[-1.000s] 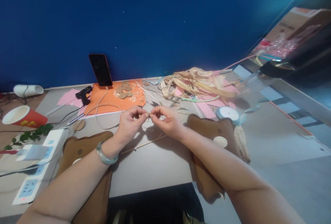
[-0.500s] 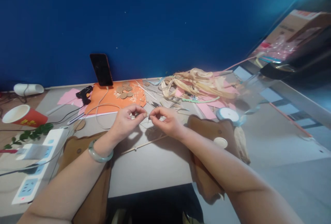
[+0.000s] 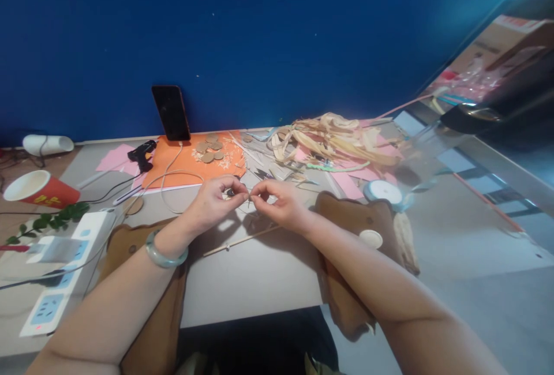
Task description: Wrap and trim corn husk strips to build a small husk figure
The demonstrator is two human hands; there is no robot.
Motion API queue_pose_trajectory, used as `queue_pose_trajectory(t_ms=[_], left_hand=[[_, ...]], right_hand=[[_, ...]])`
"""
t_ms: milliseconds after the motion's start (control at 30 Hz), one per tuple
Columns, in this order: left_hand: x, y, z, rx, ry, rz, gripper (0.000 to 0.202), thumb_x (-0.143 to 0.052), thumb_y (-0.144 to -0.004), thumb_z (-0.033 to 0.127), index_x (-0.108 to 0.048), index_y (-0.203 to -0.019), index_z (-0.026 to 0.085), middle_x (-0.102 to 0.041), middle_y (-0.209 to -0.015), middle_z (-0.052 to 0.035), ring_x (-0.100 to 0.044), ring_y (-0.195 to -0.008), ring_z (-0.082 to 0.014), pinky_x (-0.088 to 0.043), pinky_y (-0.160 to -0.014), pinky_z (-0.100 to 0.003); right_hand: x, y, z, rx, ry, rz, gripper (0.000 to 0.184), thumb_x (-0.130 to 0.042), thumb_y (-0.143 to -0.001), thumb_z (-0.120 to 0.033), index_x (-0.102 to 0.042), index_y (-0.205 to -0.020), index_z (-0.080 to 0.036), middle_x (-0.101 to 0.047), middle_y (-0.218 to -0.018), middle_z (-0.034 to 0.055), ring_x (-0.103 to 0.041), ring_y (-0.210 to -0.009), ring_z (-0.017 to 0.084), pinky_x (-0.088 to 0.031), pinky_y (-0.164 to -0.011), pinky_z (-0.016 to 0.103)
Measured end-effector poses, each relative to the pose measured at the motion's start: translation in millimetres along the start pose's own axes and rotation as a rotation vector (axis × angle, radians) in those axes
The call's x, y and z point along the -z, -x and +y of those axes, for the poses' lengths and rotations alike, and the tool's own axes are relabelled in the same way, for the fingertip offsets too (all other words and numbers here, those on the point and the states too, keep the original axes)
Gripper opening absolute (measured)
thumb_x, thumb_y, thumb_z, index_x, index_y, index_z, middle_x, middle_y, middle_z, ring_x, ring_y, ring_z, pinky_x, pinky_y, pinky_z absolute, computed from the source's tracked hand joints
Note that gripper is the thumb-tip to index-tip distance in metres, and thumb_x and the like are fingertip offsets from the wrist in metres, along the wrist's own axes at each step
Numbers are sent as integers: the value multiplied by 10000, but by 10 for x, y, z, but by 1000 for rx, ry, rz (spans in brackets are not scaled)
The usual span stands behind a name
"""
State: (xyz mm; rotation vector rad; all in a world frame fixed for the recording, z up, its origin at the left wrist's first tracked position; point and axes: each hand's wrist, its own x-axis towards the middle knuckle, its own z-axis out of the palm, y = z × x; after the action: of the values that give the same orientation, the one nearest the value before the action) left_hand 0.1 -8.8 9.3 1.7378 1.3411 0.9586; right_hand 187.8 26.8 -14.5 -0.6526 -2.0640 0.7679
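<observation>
My left hand [image 3: 219, 201] and my right hand [image 3: 280, 205] meet fingertip to fingertip above the middle of the table. Thumb and forefinger are pinched on each hand, around something thin and small that I cannot make out. Below them a thin wooden stick [image 3: 242, 240] lies slanted on the table, with a small knob partway along it. Just behind the fingers lie dark scissors-like blades [image 3: 263, 174] and scattered scraps. A greenish bangle [image 3: 167, 251] circles my left wrist. My forearms pass over two brown cushions [image 3: 147, 282] [image 3: 346, 271].
Round wooden discs [image 3: 208, 157] lie on an orange sheet [image 3: 167, 162]. A phone [image 3: 171, 112] leans on the blue wall. Dried husk strips [image 3: 324, 138] are heaped at the back. Leftward are a glue gun [image 3: 142, 156], paper cup [image 3: 52, 190] and power strip [image 3: 71, 271]; rightward, a ribbon roll [image 3: 384, 192].
Both hands keep their pinch at nearly the same spot, with the fingertips drawn slightly closer together. The view has shifted a little.
</observation>
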Motion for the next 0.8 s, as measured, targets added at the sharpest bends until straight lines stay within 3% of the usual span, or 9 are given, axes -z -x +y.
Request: queue_pose_trajectory(t_ms=[200, 400, 633, 800], left_hand=[[17, 0, -22, -21, -23, -35, 119, -607, -780, 265, -633, -744, 154, -653, -751, -21, -586, -734, -143, -435, -697, -254], [3, 6, -7, 51, 7, -42, 125, -599, -778, 270, -623, -758, 149, -635, -759, -20, -569, -730, -137, -422, -669, -244], [-23, -7, 2, 123, 140, -54, 173, -618, -767, 322, -605, -755, 151, -595, -706, 2, -526, -645, -111, -418, -628, -235], [1, -10, 39, 149, 121, -43, 219, -652, -739, 365, -626, -739, 148, -606, -673, -7, -531, -631, -122, -426, -614, -243]], right_hand=[[0, 6, 25, 42, 30, -49, 60, -577, -828, -165, -623, -789, -165, -655, -702, 12, -550, -577, 90, -449, -587, 207], [-7, 2, 43, 65, 43, -40, 54, -583, -823, -150, -626, -793, -158, -653, -699, 10, -551, -579, 89, -443, -590, 207], [-6, 0, 26, 2, 13, -13, 57, -586, -822, -171, -631, -792, -153, -665, -712, 18, -562, -579, 90, -454, -587, 206], [-4, -9, 8, -40, -28, -15, 54, -593, -807, -171, -631, -774, -152, -655, -677, 5, -557, -562, 86, -459, -575, 200]])
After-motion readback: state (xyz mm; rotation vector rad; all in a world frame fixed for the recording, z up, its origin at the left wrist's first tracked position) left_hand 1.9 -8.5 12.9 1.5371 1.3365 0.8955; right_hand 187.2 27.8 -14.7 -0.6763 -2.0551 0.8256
